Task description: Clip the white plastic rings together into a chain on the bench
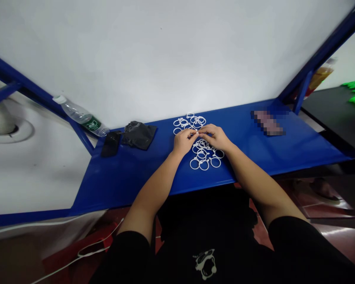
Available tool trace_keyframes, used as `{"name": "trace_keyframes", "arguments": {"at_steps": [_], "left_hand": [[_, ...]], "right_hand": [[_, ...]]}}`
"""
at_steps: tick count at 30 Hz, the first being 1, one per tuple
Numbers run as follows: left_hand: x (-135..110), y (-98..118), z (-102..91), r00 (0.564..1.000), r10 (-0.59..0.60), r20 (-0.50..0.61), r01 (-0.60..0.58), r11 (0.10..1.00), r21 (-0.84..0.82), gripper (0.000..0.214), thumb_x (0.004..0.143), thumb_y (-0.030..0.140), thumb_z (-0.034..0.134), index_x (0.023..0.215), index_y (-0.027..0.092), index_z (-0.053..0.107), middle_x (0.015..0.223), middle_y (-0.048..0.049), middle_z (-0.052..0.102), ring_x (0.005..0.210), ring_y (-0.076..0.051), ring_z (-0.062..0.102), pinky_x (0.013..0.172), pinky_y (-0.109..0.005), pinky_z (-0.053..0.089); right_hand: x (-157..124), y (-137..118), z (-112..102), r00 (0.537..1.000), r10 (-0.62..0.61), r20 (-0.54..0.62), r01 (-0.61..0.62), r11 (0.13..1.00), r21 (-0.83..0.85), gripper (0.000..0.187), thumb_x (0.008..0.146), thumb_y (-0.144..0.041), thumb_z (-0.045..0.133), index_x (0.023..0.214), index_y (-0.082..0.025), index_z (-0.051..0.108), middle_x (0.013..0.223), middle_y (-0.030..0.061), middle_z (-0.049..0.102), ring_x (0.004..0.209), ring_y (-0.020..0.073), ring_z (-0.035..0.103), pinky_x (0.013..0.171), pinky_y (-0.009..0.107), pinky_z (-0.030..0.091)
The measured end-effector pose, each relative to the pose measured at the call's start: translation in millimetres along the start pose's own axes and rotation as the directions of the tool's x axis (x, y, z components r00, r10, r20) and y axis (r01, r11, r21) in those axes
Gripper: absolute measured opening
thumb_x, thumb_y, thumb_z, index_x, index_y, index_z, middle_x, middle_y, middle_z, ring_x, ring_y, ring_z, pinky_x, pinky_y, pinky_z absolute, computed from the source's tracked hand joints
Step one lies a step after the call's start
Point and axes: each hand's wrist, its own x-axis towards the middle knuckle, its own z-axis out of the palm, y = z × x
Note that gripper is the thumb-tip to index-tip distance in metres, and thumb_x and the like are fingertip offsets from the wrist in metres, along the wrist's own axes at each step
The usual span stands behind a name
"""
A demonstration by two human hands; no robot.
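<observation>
Over the blue shelf top (130, 177), my left hand (183, 141) and my right hand (214, 136) meet fingertip to fingertip. Both are closed in a pinch on a small white piece between them, which looks like part of a white plastic ring (197, 133); the fingers hide most of it. Just beyond my hands lies a loose group of white plastic rings with small tabs (176, 131). Nearer my body, below the hands, several more such rings (204, 165) lie overlapping on the blue surface.
To the left lie a dark pouch (140, 135) and a black phone (110, 144). A clear bottle with a green label (83, 116) leans against the blue frame. On the right is a pixelated pinkish object (269, 122). A white wall (165, 59) rises behind.
</observation>
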Motion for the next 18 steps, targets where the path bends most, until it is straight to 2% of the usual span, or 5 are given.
{"name": "trace_keyframes", "arguments": {"at_steps": [6, 11, 14, 16, 18], "left_hand": [[-1, 2, -6.0, 0.998, 0.065, 0.025, -0.067, 0.992, 0.111, 0.011, 0.099, 0.027, 0.083, 0.090, 0.022, 0.080, 0.081, -0.0020, 0.078, 0.080, -0.021, 0.075, 0.084, -0.035, 0.054], [0, -2, -5.0, 1.000, 0.028, -0.001, -0.028, 0.994, 0.103, 0.011, 0.100, 0.027, 0.082, 0.091, 0.023, 0.080, 0.085, -0.0018, 0.080, 0.079, -0.019, 0.075, 0.081, -0.034, 0.057], [0, -1, -3.8, 0.998, 0.046, 0.036, -0.049, 0.997, 0.068, 0.005, 0.100, 0.027, 0.084, 0.098, 0.023, 0.082, 0.101, -0.0044, 0.083, 0.096, -0.021, 0.078, 0.091, -0.037, 0.062], [-2, 2, -3.3, 0.989, 0.109, 0.095, -0.113, 0.993, 0.043, 0.005, 0.100, 0.026, 0.084, 0.104, 0.023, 0.082, 0.114, -0.0065, 0.083, 0.110, -0.023, 0.078, 0.102, -0.043, 0.063], [-5, 7, -2.8, 0.969, 0.173, 0.175, -0.178, 0.984, 0.013, 0.010, 0.100, 0.024, 0.084, 0.109, 0.023, 0.082, 0.124, -0.0085, 0.082, 0.118, -0.025, 0.077, 0.108, -0.048, 0.062]], "right_hand": [[1, -10, -1, 0.999, 0.008, 0.033, -0.009, 0.999, 0.042, 0.026, 0.108, -0.046, 0.067, 0.103, -0.027, 0.084, 0.106, 0.0062, 0.086, 0.102, 0.0251, 0.077, 0.098, 0.045, 0.061], [11, 0, -4, 0.991, 0.057, 0.124, -0.057, 0.998, 0.003, 0.028, 0.107, -0.046, 0.065, 0.112, -0.026, 0.085, 0.111, 0.0068, 0.086, 0.106, 0.0258, 0.078, 0.100, 0.045, 0.061], [24, 21, -11, 0.979, 0.155, 0.136, -0.141, 0.984, -0.108, 0.033, 0.107, -0.039, 0.060, 0.126, -0.026, 0.084, 0.127, 0.0090, 0.085, 0.115, 0.0280, 0.078, 0.105, 0.047, 0.061], [30, 35, -16, 0.972, 0.189, 0.137, -0.149, 0.953, -0.262, 0.038, 0.106, -0.033, 0.059, 0.134, -0.021, 0.082, 0.141, 0.0138, 0.080, 0.130, 0.0337, 0.073, 0.115, 0.055, 0.055], [32, 46, -19, 0.957, 0.241, 0.162, -0.158, 0.901, -0.405, 0.043, 0.105, -0.031, 0.059, 0.142, -0.019, 0.079, 0.155, 0.0170, 0.072, 0.140, 0.0390, 0.067, 0.119, 0.061, 0.051]]}}
